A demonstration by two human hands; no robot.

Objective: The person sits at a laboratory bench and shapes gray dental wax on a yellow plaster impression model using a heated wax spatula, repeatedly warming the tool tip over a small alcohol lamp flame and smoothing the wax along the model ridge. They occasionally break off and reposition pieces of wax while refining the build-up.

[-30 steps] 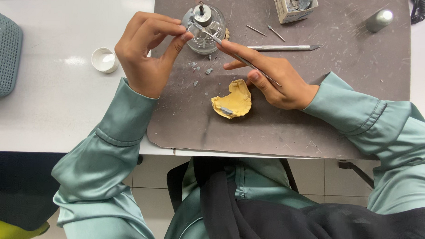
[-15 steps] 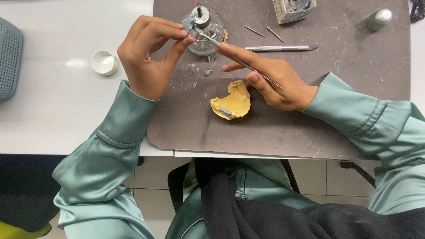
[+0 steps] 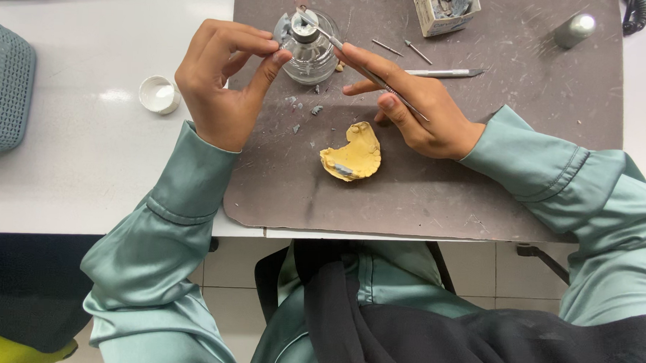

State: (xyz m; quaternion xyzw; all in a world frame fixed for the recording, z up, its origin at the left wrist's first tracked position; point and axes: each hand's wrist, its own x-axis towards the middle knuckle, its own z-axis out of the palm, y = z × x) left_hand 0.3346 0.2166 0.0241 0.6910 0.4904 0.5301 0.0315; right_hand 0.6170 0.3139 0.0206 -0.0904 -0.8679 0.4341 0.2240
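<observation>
The left hand [image 3: 226, 85] pinches a small grey piece [image 3: 282, 31], mostly hidden by its fingertips, beside the glass burner [image 3: 307, 48], while the right hand [image 3: 419, 106] is clamped on a thin metal instrument [image 3: 356, 61] whose tip reaches over the burner's cap, the yellow dental cast [image 3: 354, 154] lying on the mat [image 3: 480, 180] just below.

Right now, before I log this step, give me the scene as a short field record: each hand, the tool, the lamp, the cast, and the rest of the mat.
left hand: pinching a small grey piece beside the glass lamp
right hand: holding a thin metal instrument, tip at the lamp's top
glass lamp: upright on the mat, between the hands
yellow dental cast: lying on the mat, untouched
brown mat: grey crumbs scattered
spare instrument: lying beyond the right hand
white cap: on the table, left of the mat
</observation>
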